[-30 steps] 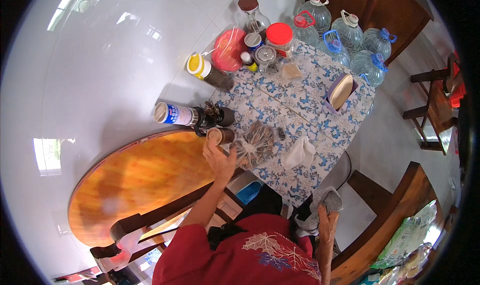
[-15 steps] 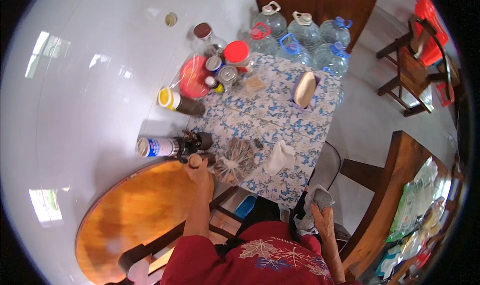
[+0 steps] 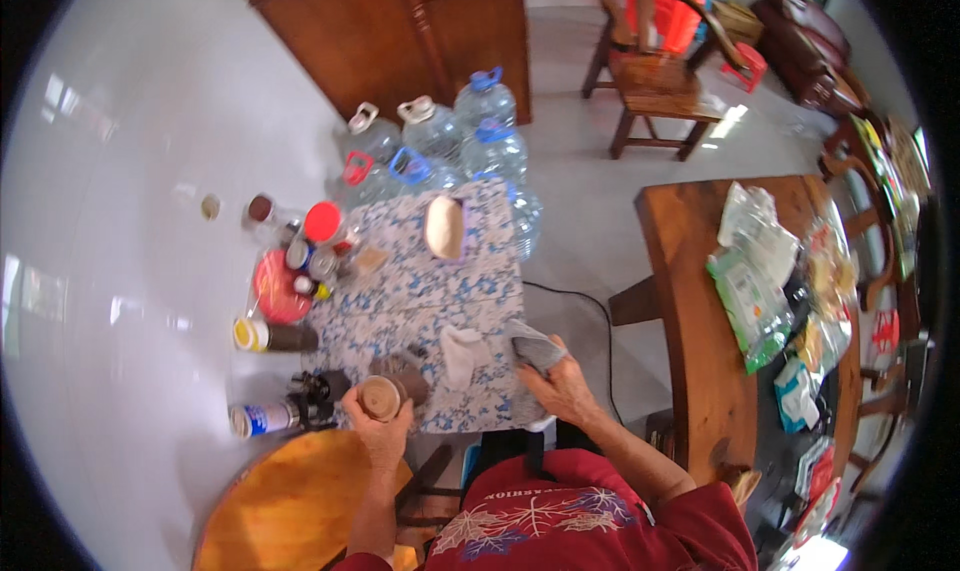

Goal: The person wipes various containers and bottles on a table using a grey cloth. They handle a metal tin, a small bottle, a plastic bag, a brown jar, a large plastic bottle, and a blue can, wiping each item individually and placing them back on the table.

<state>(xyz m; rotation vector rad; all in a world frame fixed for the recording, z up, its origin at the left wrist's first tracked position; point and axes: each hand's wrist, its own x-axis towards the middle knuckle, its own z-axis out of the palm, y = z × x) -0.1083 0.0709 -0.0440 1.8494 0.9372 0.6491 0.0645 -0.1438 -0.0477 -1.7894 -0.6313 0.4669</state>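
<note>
The left hand (image 3: 375, 426) is wrapped around a small brown clay cup (image 3: 380, 398), holding it at the near left corner of the bench (image 3: 440, 291), which is covered with a blue and white flowered cloth. The right hand (image 3: 565, 386) grips a crumpled grey rag (image 3: 533, 349) at the near right corner of the bench, fingers closed over the fabric. Between the two hands, a white cloth (image 3: 462, 354) lies bunched on the bench close to the near edge. Along the left edge stand several jars and bottles, among them a red round lid (image 3: 279, 287), a jar with a red cap (image 3: 323, 223) and a bottle with a yellow cap (image 3: 262, 335) lying on its side. A pale wooden bowl (image 3: 445, 227) sits near the far edge. Beyond the far edge, large clear water jugs (image 3: 432, 136) stand grouped on the floor. A round wooden table (image 3: 290, 501) lies just off the near left corner.
</note>
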